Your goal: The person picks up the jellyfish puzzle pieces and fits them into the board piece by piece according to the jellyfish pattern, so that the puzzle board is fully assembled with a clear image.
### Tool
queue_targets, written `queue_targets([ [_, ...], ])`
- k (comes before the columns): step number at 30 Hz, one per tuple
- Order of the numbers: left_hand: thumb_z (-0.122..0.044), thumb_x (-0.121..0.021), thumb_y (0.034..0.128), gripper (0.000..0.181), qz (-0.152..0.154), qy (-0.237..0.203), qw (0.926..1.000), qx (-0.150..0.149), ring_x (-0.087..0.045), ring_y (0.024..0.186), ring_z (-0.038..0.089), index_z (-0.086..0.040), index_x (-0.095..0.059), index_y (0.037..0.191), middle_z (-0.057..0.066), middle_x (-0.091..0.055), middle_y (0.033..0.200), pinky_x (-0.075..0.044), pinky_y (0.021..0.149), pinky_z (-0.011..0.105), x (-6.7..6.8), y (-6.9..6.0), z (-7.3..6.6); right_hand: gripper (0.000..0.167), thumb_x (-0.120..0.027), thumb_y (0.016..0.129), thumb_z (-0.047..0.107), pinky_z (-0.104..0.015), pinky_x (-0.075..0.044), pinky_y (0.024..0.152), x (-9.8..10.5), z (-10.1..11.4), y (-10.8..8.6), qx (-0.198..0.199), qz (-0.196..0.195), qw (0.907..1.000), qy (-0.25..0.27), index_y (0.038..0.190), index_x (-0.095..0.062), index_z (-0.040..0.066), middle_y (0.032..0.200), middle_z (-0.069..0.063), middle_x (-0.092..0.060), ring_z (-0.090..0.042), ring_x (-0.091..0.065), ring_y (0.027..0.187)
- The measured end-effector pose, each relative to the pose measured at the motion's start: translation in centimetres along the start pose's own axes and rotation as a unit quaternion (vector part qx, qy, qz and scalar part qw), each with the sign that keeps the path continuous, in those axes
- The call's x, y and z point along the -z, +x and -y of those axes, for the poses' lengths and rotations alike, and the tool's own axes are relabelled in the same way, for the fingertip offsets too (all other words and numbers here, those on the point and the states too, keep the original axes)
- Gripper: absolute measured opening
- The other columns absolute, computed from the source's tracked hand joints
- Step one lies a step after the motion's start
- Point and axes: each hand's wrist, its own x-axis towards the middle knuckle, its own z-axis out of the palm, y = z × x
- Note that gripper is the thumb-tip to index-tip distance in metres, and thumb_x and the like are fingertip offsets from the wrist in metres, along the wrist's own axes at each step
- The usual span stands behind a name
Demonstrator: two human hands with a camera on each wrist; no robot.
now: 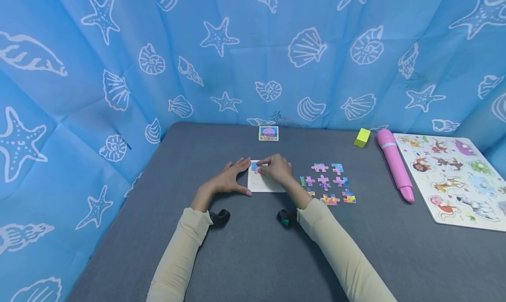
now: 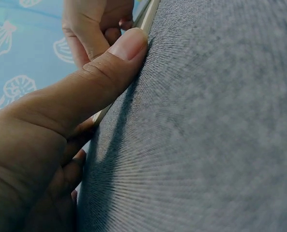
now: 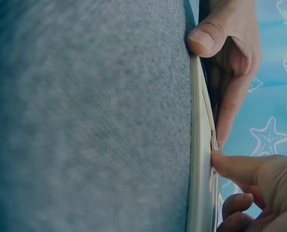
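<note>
A white puzzle board [image 1: 265, 187] lies flat on the dark grey table. At its left side my left hand [image 1: 229, 178] has its fingers spread, the thumb touching the near corner and the fingertips by the far one. My right hand [image 1: 278, 168] reaches over the board and pinches a small pink and blue puzzle piece [image 1: 257, 169] near the board's upper left corner. In the right wrist view, the right thumb [image 3: 230, 163] is at the board's raised rim [image 3: 196, 145]. Several loose puzzle pieces [image 1: 323, 181] are spread right of the board.
A small picture card [image 1: 268, 133] with a pink jellyfish lies beyond the board. To the right are a yellow-green block [image 1: 362, 138], a pink pen-shaped thing [image 1: 395, 163] and an animal picture board [image 1: 446, 183]. A blue shell-patterned curtain [image 1: 253, 73] hangs behind the table.
</note>
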Motion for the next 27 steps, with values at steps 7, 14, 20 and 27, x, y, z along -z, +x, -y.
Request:
queue_targets([
  [7,-0.05,-0.073,0.0711,0.102,-0.005,-0.006,1.0,0.003,-0.003,0.144,0.019,-0.013,-0.018,0.148,0.0,-0.01,0.156,0.0,0.115,0.049,-0.1,0.3,-0.4,0.024,-0.07,0.079,0.023,-0.04,-0.032,0.081,0.2,-0.2,0.0,-0.017,0.011,0.9998,-0.001,0.103,-0.072,0.022,0.099,-0.004,-0.066,-0.02,-0.055,0.089],
  [14,-0.048,-0.074,0.0711,0.101,-0.007,-0.013,0.9999,-0.001,-0.003,0.144,0.02,-0.013,-0.018,0.148,0.002,-0.01,0.156,0.001,0.115,0.05,-0.3,0.6,-0.4,0.027,-0.069,0.079,0.015,-0.026,-0.031,0.057,1.4,-1.2,-0.4,0.011,0.013,0.9971,0.074,0.106,-0.07,0.012,0.067,-0.002,-0.051,-0.014,-0.043,0.061],
  [20,-0.049,-0.074,0.0708,0.101,-0.007,-0.004,0.9999,-0.01,-0.001,0.144,0.022,-0.016,-0.019,0.148,0.004,-0.007,0.156,0.002,0.114,0.051,-0.4,0.6,-0.6,0.031,-0.066,0.084,0.013,-0.022,-0.027,0.047,4.6,-3.1,-0.9,0.068,0.018,0.9902,0.12,0.113,-0.066,0.002,0.056,0.003,-0.037,-0.011,-0.032,0.051],
  [27,-0.046,-0.074,0.0723,0.097,-0.005,-0.001,0.9998,-0.017,-0.002,0.144,0.024,-0.013,-0.021,0.147,0.008,-0.005,0.156,0.003,0.113,0.052,-0.4,0.2,-0.5,0.037,-0.065,0.085,0.018,-0.024,-0.035,0.052,9.8,-7.0,-2.0,0.084,0.002,0.9926,0.087,0.118,-0.061,0.001,0.071,-0.004,-0.05,-0.012,-0.041,0.06],
])
